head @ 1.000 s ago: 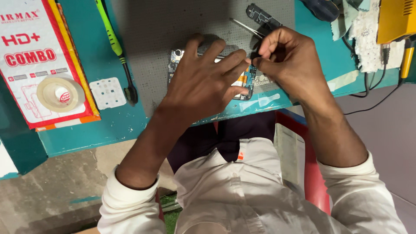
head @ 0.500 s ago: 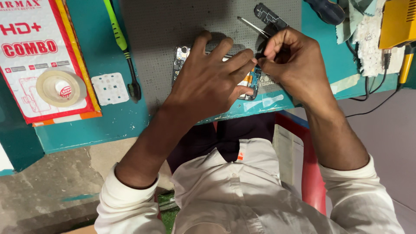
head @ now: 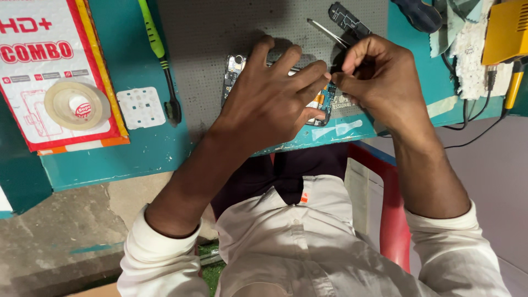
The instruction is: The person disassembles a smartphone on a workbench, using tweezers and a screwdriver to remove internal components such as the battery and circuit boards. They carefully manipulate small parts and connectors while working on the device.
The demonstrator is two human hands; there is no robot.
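An opened phone with its inner boards showing lies on a grey perforated mat. My left hand lies spread over it and holds it down, its fingertips reaching the phone's right end. My right hand is at that same end. Its thumb and forefinger are pinched on something small and dark that the fingers mostly hide. The two hands' fingertips touch above the phone's right edge.
Metal tweezers and a dark phone part lie behind my right hand. A green-handled tool, a white keypad piece and a tape roll on a printed packet lie left. A yellow device, cables and cloth sit right.
Both hands stay on the phone. My left fingers have stretched a little further right to meet the right hand's pinch.
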